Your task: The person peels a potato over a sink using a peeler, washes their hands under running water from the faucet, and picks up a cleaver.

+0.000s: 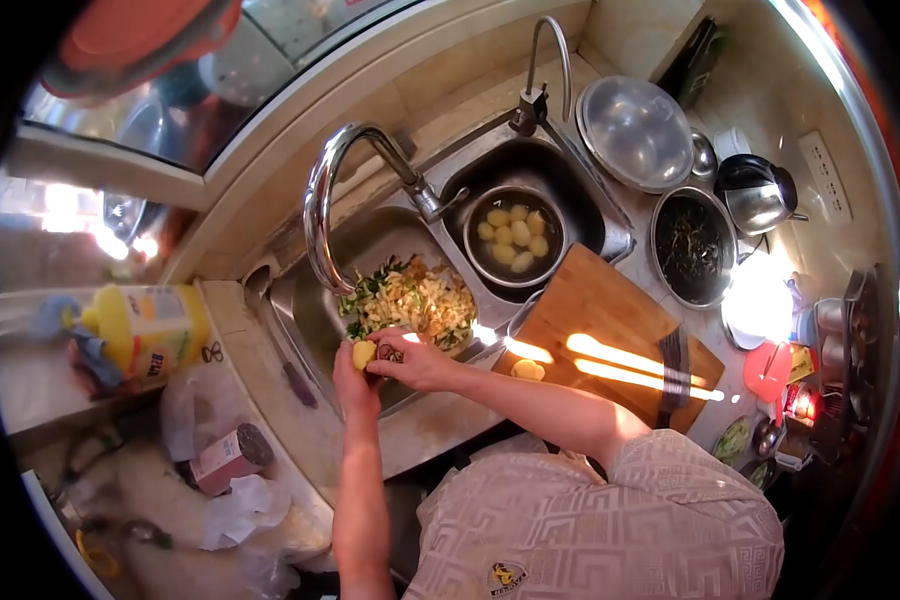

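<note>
My left hand (356, 383) is closed around a peeled yellow potato (364, 354), over the near edge of the left sink basin (315, 290). Beside it my right hand (417, 364) has its fingers curled around a small dark-edged tool, too small to name, close to the potato. Beneath both hands lies a heap of pale and green vegetable scraps (425, 300) in the basin. Peeled potatoes sit in liquid in a round metal pot (558, 262) in the right basin (585, 215). Another yellow piece (527, 370) rests on the wooden cutting board (570, 315).
A chrome faucet (320, 200) arches over the left basin; a thinner tap (560, 50) stands behind. A dark-bladed knife (675, 365) lies across the board. To the right are a metal bowl of dark greens (660, 240) and a kettle (760, 205). A yellow bottle (160, 325) is at left.
</note>
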A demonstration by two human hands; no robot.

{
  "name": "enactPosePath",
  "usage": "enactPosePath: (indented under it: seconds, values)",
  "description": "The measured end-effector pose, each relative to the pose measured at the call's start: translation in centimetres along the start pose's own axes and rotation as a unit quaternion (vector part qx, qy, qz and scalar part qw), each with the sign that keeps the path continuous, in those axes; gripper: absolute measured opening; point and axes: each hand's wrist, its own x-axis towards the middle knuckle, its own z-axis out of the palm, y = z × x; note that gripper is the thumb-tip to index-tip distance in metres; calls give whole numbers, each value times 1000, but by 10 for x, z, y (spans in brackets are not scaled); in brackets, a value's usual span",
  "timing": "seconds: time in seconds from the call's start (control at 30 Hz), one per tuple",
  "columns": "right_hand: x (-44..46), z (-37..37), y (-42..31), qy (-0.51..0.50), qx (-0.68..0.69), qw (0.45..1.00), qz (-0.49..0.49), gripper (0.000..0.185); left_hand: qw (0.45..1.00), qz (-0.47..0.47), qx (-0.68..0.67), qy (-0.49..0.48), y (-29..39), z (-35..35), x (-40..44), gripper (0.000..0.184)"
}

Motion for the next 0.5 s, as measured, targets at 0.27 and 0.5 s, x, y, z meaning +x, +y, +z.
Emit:
enactPosePath:
  seconds: [0.27,0.5]
  values:
    - [11,-15,10,73,356,909,205,18,976,-109,-70,-174,11,-30,2,27]
    - [1,-5,-3,-30,51,992,110,35,999,-48,7,8,-4,-15,-1,33]
